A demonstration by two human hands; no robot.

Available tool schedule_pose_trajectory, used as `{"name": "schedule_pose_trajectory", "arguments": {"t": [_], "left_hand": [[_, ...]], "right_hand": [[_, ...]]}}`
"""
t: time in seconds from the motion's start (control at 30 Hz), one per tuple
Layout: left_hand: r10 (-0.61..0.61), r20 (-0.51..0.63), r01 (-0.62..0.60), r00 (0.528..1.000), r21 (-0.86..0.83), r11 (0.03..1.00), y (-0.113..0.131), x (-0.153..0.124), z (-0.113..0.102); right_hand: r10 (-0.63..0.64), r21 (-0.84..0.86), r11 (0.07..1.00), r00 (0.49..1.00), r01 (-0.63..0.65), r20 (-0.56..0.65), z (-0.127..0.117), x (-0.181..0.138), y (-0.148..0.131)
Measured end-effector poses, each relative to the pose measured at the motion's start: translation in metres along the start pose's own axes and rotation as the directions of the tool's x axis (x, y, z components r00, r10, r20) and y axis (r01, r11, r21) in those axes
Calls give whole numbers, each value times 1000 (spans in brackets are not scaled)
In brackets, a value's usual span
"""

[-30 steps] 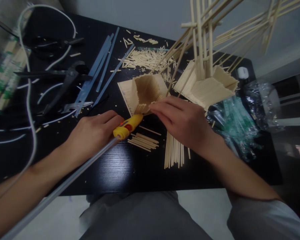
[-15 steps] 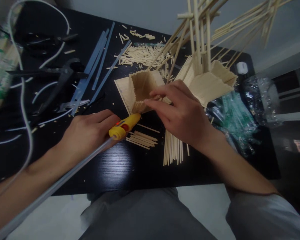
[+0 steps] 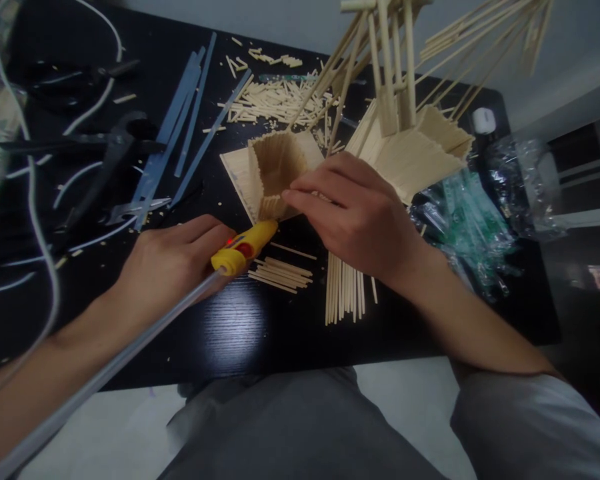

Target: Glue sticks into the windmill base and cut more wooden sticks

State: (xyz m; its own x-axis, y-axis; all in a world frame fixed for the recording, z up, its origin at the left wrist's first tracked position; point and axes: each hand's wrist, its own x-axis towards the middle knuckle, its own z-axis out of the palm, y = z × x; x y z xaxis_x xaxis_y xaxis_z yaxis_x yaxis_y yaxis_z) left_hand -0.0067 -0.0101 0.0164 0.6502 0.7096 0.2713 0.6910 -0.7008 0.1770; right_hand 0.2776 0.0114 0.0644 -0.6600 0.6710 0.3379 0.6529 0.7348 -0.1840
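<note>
My left hand [image 3: 173,263] is wrapped round a yellow glue gun [image 3: 243,245] with a long glue stick [image 3: 105,377] trailing back from it. The gun's tip points at the near corner of a small open box of wooden sticks [image 3: 273,175] on the black table [image 3: 240,333]. My right hand [image 3: 357,217] rests on that box's right wall, its fingers bent and pinched at the near edge; whether they hold a stick I cannot make out. Loose short sticks [image 3: 280,273] and longer sticks [image 3: 344,293] lie just below my hands.
A taller stick structure [image 3: 405,143] stands at the back right. Pliers [image 3: 105,160], grey glue sticks [image 3: 180,133], white cable [image 3: 35,220] and cut stick pieces [image 3: 275,103] lie at the left and back. Crumpled plastic packaging [image 3: 470,227] sits right.
My right hand has moved up from the box's near corner onto its right wall. The view has tilted slightly; the left hand with the glue gun stays at the box's corner.
</note>
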Motion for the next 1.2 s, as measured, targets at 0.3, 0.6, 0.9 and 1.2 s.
{"name": "schedule_pose_trajectory", "arguments": {"t": [0.3, 0.6, 0.9, 1.2], "left_hand": [[28, -10, -28, 1000, -19, 999, 2, 2, -3], [7, -4, -7, 1000, 2, 1000, 6, 3, -1], [19, 11, -20, 1000, 66, 998, 6, 4, -2], [37, -103, -28, 994, 84, 996, 7, 3, -7]], "right_hand": [[-10, -29, 1000, 1000, 10, 22, -2, 2, -1], [9, -13, 1000, 999, -8, 35, -3, 5, -2], [-5, -9, 1000, 999, 6, 34, -3, 5, 0], [-34, 2, 999, 999, 34, 23, -1, 4, 4]]}}
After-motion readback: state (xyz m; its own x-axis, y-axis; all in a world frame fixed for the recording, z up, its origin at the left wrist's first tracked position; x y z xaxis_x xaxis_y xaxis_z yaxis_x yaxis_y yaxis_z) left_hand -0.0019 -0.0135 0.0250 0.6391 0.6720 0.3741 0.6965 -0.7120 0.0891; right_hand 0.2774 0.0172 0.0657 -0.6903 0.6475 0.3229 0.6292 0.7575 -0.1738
